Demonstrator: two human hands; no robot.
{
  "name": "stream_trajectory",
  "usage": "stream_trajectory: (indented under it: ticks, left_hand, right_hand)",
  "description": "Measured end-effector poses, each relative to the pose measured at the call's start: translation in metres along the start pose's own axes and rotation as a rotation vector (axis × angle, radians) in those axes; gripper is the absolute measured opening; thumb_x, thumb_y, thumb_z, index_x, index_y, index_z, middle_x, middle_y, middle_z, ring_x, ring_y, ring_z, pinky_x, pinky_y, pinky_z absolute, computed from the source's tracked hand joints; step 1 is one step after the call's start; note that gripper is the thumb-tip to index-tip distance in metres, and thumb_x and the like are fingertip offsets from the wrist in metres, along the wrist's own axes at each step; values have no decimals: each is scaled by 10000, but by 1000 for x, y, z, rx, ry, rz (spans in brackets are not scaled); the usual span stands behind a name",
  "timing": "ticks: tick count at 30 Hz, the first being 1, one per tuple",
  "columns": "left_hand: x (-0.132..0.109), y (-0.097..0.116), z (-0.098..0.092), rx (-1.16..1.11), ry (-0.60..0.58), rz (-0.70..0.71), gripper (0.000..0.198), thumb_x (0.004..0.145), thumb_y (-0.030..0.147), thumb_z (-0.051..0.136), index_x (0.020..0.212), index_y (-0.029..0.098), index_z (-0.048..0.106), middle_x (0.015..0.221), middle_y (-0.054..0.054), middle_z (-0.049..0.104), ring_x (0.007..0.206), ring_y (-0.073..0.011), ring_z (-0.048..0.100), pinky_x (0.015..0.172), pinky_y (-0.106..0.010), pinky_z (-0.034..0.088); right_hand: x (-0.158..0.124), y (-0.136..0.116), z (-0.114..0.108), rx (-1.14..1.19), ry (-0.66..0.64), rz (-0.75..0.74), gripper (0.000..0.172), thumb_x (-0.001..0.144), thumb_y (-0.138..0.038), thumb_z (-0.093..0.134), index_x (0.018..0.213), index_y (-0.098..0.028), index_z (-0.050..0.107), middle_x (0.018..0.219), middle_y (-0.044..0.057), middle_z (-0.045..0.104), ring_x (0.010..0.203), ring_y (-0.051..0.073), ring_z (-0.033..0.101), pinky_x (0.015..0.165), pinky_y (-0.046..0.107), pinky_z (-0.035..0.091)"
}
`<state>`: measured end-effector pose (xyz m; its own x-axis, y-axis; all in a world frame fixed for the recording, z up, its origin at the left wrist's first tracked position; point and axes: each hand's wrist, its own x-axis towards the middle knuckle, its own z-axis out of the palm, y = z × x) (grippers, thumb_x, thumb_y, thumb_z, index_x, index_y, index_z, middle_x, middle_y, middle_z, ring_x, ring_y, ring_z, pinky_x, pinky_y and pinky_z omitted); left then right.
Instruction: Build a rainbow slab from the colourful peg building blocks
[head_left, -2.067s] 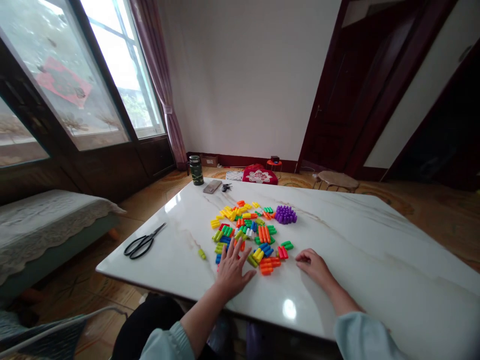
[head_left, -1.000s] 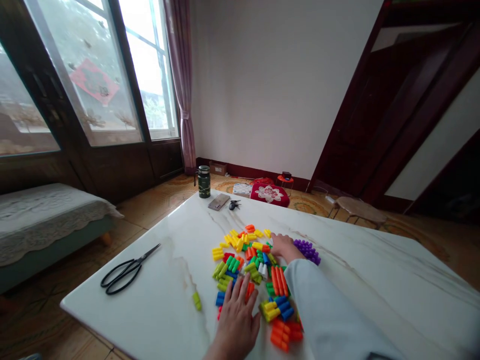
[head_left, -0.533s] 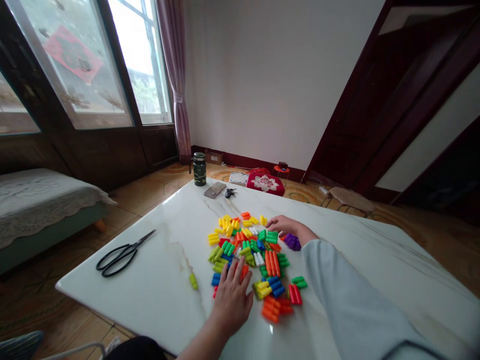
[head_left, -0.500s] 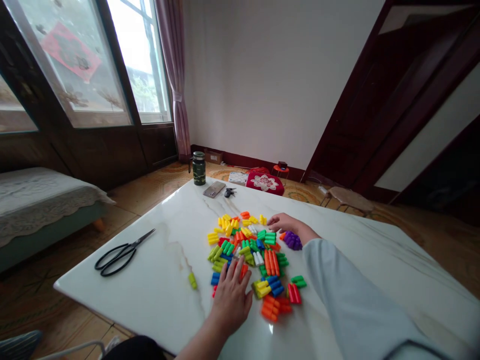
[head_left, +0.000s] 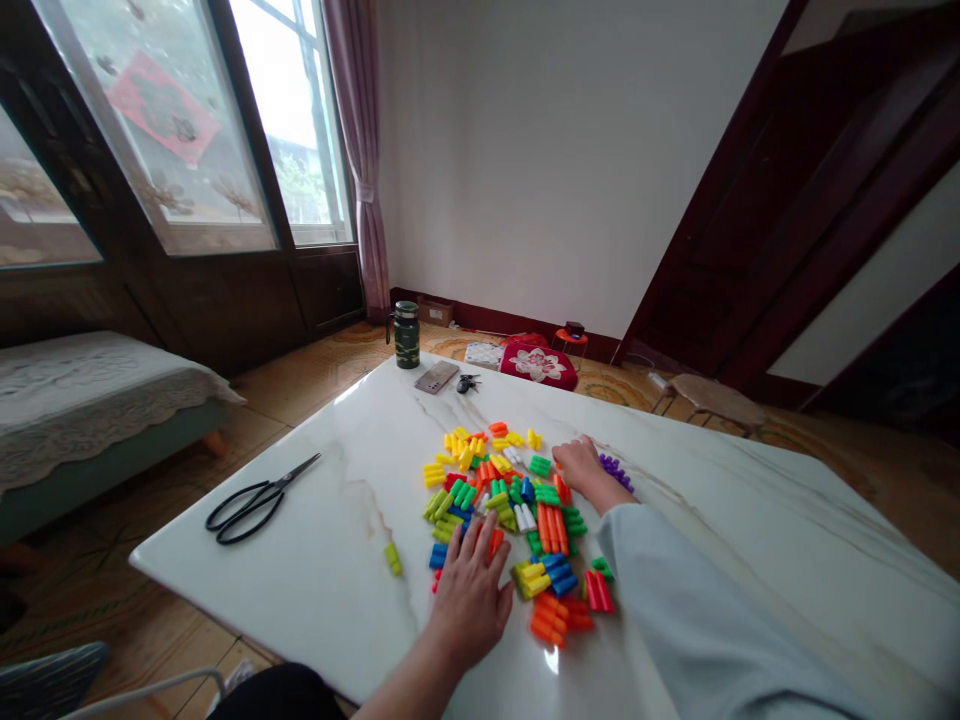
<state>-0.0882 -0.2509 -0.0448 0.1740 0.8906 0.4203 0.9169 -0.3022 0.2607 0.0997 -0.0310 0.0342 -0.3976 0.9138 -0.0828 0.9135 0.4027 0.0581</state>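
Observation:
A pile of colourful plastic building blocks (head_left: 553, 529), ribbed and joined in short rows, lies on the white marble-patterned table (head_left: 337, 610). My left hand (head_left: 471, 590) rests palm down at the pile's near left side, fingers stretched and apart, over an orange block (head_left: 495, 543) and blue blocks (head_left: 439, 556). At the far right of the pile, my right hand (head_left: 581, 465) has its fingers curled down; whatever is under them is hidden. Beside its fingertips lies a green block (head_left: 539, 466). A cluster of purple blocks (head_left: 616, 474) sits just right of this hand, partly covered by it.
Black-handled scissors (head_left: 262, 500) lie at the table's left, with a lone lime-green block (head_left: 393, 559) between them and the pile. Near the far corner are a camouflage bottle (head_left: 406, 335), a phone (head_left: 436, 377) and keys (head_left: 467, 383). A bench with a lace cover (head_left: 112, 385) stands left.
My right hand has drawn slightly nearer, its fingers going from stretched to curled. My left hand stays on the pile. The whole view has shifted a little.

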Motion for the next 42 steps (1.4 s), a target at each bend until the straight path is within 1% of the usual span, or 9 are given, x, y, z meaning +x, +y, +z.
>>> stream_trajectory:
  ticks: [7,13,17,21,25,28,33,37,42]
  left_hand:
    - [1,1,-1,-40,-16,-8,441,861,371,530,1283,249,561,1536,-95,318,1380,-319,326,1123,-551,257]
    - [2,3,-3,-45,5,-8,435,850,363,553,1268,240,561,1521,-95,343,1362,-314,341,1127,-552,245]
    - [3,5,-7,-49,29,-1,480,832,331,588,1298,231,531,1510,-113,353,1350,-308,357,1114,-538,277]
    - [-2,5,-19,-32,111,6,439,868,312,553,1301,246,528,1525,-104,324,1391,-277,303,1137,-509,243]
    - [-22,-14,-28,60,279,-390,485,893,358,512,1354,211,483,1536,-136,284,1426,-326,213,1134,-556,193]
    - [-34,-35,-25,69,253,-688,597,895,431,489,1383,91,435,1465,-233,371,1393,-378,271,1107,-575,225]
    - [-20,-44,-11,-80,108,-565,622,876,446,514,1402,128,421,1438,-189,443,1383,-350,315,1135,-543,189]
    - [8,-42,0,-311,190,-477,610,831,427,583,1368,169,454,1400,-173,488,1350,-333,379,1121,-545,235]
    - [39,-41,6,-932,255,-336,575,809,433,622,1321,214,480,1337,-120,550,1215,-251,540,1016,-415,437]
  right_hand:
    - [-39,-7,-1,429,209,3,312,800,-268,587,1102,-201,626,1025,66,702,923,193,643,836,292,466]
    - [-163,-18,80,480,748,148,462,872,-506,482,1138,-143,587,1140,154,630,1072,276,572,942,430,446]
    - [-209,-29,121,336,671,324,657,898,-608,332,1282,-98,486,1271,207,561,1183,323,510,965,485,411]
    - [-213,-41,123,220,558,398,638,921,-564,267,1347,-116,427,1354,192,506,1275,326,424,1021,512,335]
    - [-210,-47,117,183,530,432,636,918,-543,288,1352,-97,419,1363,196,493,1283,321,403,1027,501,320]
    - [-210,-51,116,155,525,449,650,913,-550,315,1360,-88,415,1374,199,477,1297,328,382,1032,511,310]
    - [-211,-56,113,119,500,466,641,910,-533,345,1369,-91,421,1397,199,454,1314,330,361,1047,523,293]
    - [-211,-58,112,104,498,471,642,910,-531,352,1376,-96,421,1405,195,450,1325,325,352,1056,517,289]
    - [-211,-58,114,94,493,486,637,909,-528,364,1388,-109,415,1419,193,436,1334,322,344,1059,505,288]
